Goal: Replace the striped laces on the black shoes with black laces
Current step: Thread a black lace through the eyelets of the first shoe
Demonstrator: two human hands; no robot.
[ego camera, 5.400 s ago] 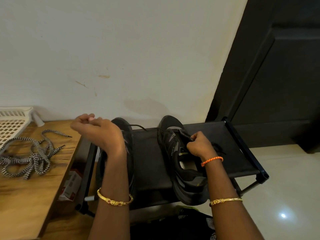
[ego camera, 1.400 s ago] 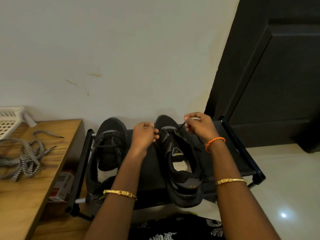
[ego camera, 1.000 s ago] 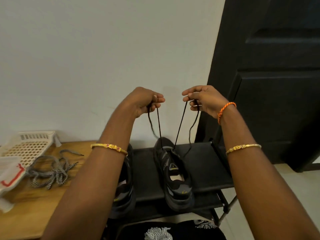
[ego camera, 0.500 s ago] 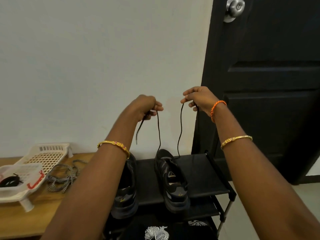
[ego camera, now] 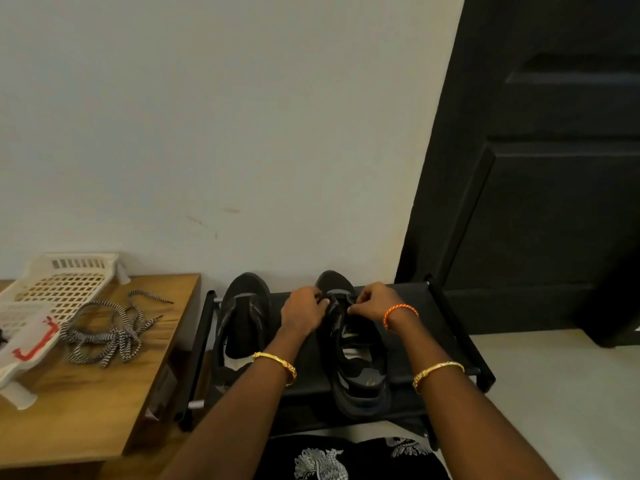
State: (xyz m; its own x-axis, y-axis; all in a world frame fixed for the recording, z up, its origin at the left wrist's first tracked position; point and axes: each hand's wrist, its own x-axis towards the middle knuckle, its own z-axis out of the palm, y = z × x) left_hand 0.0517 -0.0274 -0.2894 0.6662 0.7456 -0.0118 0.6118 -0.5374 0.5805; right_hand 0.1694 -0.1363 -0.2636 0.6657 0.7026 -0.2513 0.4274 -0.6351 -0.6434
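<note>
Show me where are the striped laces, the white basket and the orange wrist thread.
striped laces (ego camera: pixel 104 336), head view, middle of the tangled pile.
white basket (ego camera: pixel 62 284), head view, its perforated floor.
orange wrist thread (ego camera: pixel 400 311), head view, on the right wrist.

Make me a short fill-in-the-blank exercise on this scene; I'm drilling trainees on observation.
1. The striped laces lie on the wooden ____.
2. Both hands work at the toe end of the ____-hand shoe on the rack.
3. The right wrist wears an ____ thread band.

Missing words: table; right; orange
</note>
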